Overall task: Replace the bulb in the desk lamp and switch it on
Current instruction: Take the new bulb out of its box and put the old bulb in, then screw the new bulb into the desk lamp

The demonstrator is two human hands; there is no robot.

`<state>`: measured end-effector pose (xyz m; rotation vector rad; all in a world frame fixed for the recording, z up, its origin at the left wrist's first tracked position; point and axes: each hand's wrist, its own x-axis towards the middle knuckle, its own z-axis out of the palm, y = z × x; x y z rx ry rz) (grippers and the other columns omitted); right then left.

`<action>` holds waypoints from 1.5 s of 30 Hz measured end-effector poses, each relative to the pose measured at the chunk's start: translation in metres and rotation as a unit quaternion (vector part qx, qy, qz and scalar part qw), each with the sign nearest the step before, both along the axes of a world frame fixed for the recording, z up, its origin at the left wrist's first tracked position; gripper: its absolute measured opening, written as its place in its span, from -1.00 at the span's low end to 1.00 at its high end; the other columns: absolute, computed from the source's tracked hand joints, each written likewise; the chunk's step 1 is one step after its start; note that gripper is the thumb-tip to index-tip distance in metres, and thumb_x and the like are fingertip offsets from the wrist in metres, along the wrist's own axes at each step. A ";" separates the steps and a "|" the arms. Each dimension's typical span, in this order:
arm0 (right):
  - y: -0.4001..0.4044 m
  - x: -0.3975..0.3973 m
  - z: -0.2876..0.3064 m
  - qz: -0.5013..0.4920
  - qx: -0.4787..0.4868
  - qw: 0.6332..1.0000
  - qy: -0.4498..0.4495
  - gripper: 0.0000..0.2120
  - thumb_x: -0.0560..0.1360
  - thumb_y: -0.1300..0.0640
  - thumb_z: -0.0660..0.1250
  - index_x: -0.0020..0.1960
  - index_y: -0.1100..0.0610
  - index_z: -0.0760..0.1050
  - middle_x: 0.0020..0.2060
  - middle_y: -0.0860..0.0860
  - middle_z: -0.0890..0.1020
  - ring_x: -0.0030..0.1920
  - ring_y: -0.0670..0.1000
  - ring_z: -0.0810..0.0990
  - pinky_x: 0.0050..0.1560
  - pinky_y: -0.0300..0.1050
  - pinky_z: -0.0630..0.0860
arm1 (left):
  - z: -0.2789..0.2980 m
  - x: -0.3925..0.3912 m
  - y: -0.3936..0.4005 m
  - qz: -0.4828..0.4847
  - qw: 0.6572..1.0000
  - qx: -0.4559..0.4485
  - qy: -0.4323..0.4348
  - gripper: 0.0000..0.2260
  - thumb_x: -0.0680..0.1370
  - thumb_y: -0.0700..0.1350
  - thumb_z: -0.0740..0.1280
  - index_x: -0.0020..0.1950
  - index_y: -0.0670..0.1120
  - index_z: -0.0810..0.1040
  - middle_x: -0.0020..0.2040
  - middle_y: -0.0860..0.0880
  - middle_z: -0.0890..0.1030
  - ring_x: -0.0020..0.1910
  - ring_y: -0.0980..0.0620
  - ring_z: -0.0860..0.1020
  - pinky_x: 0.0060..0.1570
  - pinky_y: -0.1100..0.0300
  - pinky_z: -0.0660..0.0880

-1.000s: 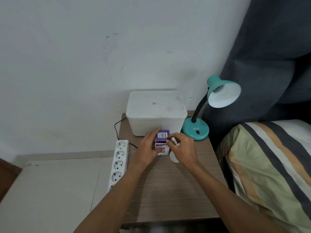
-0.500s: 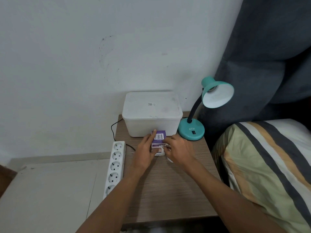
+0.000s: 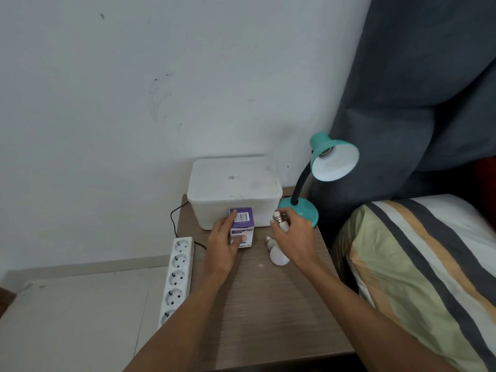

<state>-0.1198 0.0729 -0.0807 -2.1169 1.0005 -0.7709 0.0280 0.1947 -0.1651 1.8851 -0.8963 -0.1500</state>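
A teal desk lamp (image 3: pixel 300 208) stands at the back right of the wooden bedside table (image 3: pixel 263 312); its shade (image 3: pixel 335 163) faces me and the socket inside looks empty. My right hand (image 3: pixel 294 234) holds a white bulb (image 3: pixel 280 220) with its metal screw base pointing up, just in front of the lamp base. A second white bulb (image 3: pixel 277 253) lies on the table below that hand. My left hand (image 3: pixel 224 240) grips a purple and white bulb box (image 3: pixel 243 228) standing in front of the white container.
A white lidded plastic container (image 3: pixel 233 189) sits at the back of the table against the wall. A white power strip (image 3: pixel 177 275) hangs along the table's left edge with a black cable. A striped bed (image 3: pixel 418 264) and dark curtain (image 3: pixel 418 89) are on the right.
My right hand has drawn away from the box to the right with a bulb in it. The other bulb on the table is uncovered. My left hand stays on the box.
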 end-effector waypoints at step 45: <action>-0.146 -0.032 0.078 -0.058 -0.050 0.995 -0.068 -0.44 0.36 0.09 0.53 0.31 0.09 0.43 0.19 0.07 0.56 0.17 0.07 0.56 0.13 -0.15 0.47 | 0.144 -0.022 -0.206 -0.282 0.905 0.006 -0.318 -0.12 0.50 -0.23 0.52 0.66 -0.04 0.05 0.65 -0.09 0.18 0.62 -0.04 0.22 0.47 0.31 0.25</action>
